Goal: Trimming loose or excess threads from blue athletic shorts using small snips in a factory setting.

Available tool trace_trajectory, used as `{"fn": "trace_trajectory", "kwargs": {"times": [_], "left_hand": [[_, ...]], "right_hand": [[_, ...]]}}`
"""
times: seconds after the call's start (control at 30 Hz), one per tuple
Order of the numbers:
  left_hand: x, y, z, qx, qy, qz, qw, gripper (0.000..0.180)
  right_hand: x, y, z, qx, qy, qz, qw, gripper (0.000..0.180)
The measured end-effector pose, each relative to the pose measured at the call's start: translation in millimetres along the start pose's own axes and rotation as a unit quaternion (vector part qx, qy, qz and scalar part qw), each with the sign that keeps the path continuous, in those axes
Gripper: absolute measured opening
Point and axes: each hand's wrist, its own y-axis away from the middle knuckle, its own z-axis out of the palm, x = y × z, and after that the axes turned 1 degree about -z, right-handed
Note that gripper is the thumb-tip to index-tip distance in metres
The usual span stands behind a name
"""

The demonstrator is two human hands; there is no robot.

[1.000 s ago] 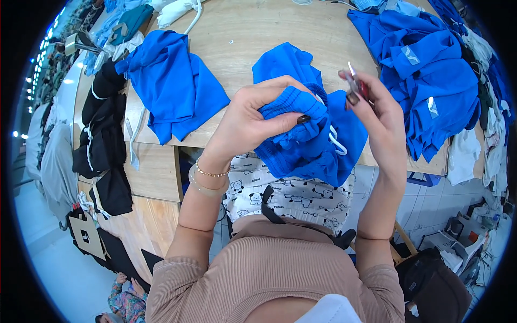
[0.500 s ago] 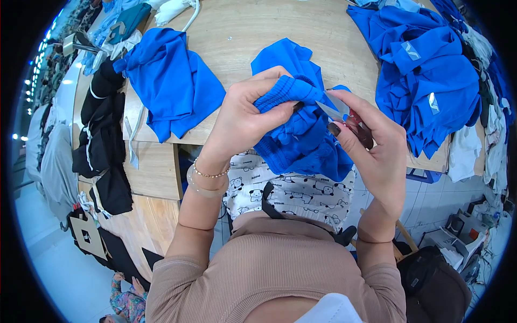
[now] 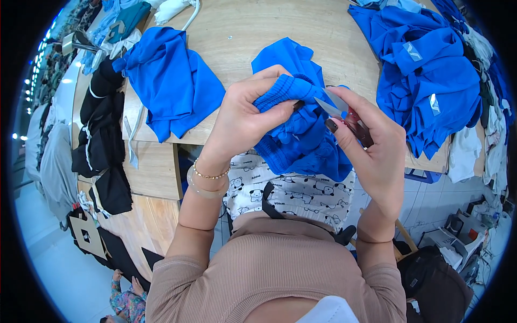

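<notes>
My left hand (image 3: 245,110) is closed on a blue garment (image 3: 301,145), pinching its ribbed elastic edge between thumb and fingers. The garment hangs bunched over my lap, and part of it lies on the table edge. In my right hand (image 3: 379,145) is a pair of thread snips (image 3: 358,129) with red handles. Their silver blades are spread apart and point left, right beside the edge of the cloth. Whether a thread lies between the blades is too small to tell.
Another blue garment (image 3: 167,86) lies on the wooden table (image 3: 231,59) at the left. A large blue pile (image 3: 425,81) is heaped at the right. Black cloth bundles (image 3: 105,129) hang along the left side. A person's patterned sleeve (image 3: 126,301) shows at lower left.
The snips have shifted slightly left toward the ribbed edge, and their blades look a little wider apart. My left hand keeps its hold, nearly still.
</notes>
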Motion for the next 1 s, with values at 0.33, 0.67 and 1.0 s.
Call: {"fn": "trace_trajectory", "kwargs": {"times": [0.33, 0.67, 1.0], "left_hand": [[0.7, 0.5, -1.4, 0.001, -0.006, -0.010, 1.000, 0.015], [0.5, 1.9, -0.1, 0.008, 0.004, -0.026, 1.000, 0.016], [-2.1, 2.7, 1.9, 0.020, 0.001, -0.025, 0.999, 0.017]], "right_hand": [[-2.7, -1.7, 0.7, 0.007, 0.010, -0.003, 1.000, 0.032], [-2.2, -0.9, 2.2, 0.004, 0.012, -0.008, 1.000, 0.032], [3.0, -1.8, 9.6, 0.029, 0.023, -0.042, 0.998, 0.032]]}}
